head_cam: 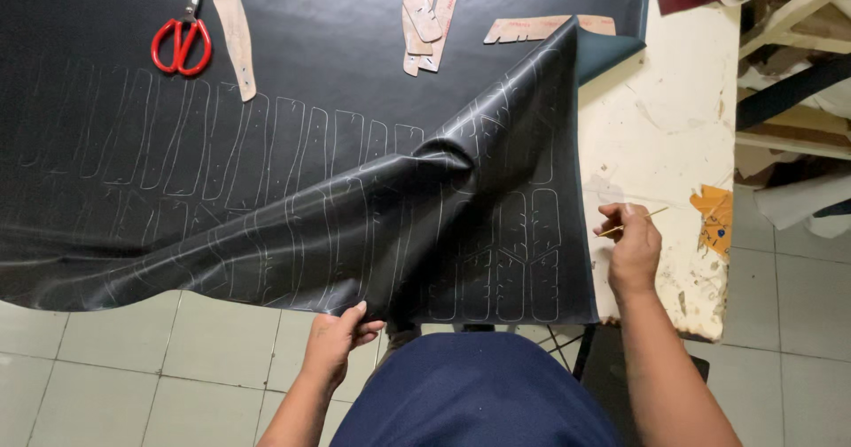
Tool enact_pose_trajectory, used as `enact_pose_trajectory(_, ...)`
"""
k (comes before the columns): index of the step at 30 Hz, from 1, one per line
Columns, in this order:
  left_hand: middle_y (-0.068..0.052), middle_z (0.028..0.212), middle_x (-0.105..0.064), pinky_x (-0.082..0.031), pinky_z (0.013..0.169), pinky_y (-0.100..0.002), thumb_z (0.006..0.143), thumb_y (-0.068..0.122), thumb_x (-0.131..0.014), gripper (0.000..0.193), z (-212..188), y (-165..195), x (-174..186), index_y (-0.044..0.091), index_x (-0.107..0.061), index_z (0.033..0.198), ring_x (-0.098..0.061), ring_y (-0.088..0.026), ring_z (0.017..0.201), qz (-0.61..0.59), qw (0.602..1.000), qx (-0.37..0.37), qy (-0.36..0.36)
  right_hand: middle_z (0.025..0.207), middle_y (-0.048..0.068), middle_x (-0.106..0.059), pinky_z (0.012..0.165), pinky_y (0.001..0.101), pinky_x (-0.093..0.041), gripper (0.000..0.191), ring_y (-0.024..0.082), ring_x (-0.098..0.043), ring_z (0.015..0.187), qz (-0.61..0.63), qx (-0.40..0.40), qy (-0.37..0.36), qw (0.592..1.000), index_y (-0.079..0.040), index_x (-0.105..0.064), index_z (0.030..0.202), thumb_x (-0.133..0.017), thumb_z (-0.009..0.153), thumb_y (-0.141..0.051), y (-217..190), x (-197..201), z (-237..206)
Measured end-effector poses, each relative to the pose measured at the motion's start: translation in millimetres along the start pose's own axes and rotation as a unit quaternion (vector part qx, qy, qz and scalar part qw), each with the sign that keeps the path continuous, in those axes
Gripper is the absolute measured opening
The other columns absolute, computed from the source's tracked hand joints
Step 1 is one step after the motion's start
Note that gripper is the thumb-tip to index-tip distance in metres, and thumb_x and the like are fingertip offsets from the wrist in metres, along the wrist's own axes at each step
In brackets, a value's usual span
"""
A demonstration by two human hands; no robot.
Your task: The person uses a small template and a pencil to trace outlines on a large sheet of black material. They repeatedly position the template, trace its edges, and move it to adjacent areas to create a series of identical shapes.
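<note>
Left hand (339, 336) pinches the near edge of a large black sheet (292, 208), thumb on top and fingers curled under, at the table's front edge. Sheet covers most of the worktable (674, 93); it is rumpled and lifted into a ridge running from the left hand up toward its far right corner, which is folded over and shows a dark green underside. Rows of pale traced outlines cover the sheet.

Right hand (632, 250) rests over the bare cream tabletop just right of the sheet, fingers closed around a thin stick-like marking tool (634, 223), possibly a pencil; too slim to tell.

Far side: red-handled scissors (183, 39) lie on the sheet at upper left, a tan pattern piece (238, 44) just beside them. More tan pattern pieces (430, 13) lie near the top centre.
</note>
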State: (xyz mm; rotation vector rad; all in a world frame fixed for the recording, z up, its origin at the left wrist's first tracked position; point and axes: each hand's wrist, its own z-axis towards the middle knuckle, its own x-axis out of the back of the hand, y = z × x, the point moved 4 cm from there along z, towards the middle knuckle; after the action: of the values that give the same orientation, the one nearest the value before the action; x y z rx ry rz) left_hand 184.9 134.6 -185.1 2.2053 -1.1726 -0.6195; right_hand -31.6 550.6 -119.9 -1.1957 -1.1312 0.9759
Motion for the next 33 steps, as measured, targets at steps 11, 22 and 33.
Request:
enact_pose_trajectory(11,-0.017,0.086,-0.076,-0.062,0.069,-0.033,0.091,0.022,-0.067,0.034,-2.9,2.5,-4.9,-0.012,-0.072,0.095,-0.079,-0.025,0.077,-0.004,1.0,-0.022,0.014,0.119,0.008,-0.067,0.066,0.0327,-0.055,0.043,0.017,-0.066,0.083,-0.156,-0.1,0.014,0.983,0.0,-0.064,0.13,-0.046,0.091,-0.004,0.6,-12.5,13.3)
enact_pose_trajectory(22,-0.011,0.108,-0.076,-0.057,0.085,-0.038,0.09,0.029,-0.067,0.041,-4.4,-5.1,-7.7,0.001,-0.068,0.12,-0.072,-0.021,0.096,0.038,0.999,0.021,-0.023,0.092,0.021,-0.075,0.079,0.0446,-0.056,0.054,0.035,-0.072,0.086,-0.454,-0.073,-0.084,0.884,0.0,-0.071,0.109,-0.079,0.08,-0.045,12.9,-21.0,-15.6)
enact_pose_trajectory(33,-0.007,0.117,-0.078,-0.055,0.092,-0.038,0.088,0.026,-0.063,0.041,4.7,-17.3,47.2,0.007,-0.067,0.125,-0.074,-0.022,0.106,0.084,0.988,0.125,-0.025,0.077,0.02,-0.073,0.07,0.0454,-0.057,0.052,0.036,-0.074,0.071,-0.481,-0.24,-0.164,0.827,0.003,-0.073,0.086,-0.081,0.073,-0.047,52.4,55.6,-119.9)
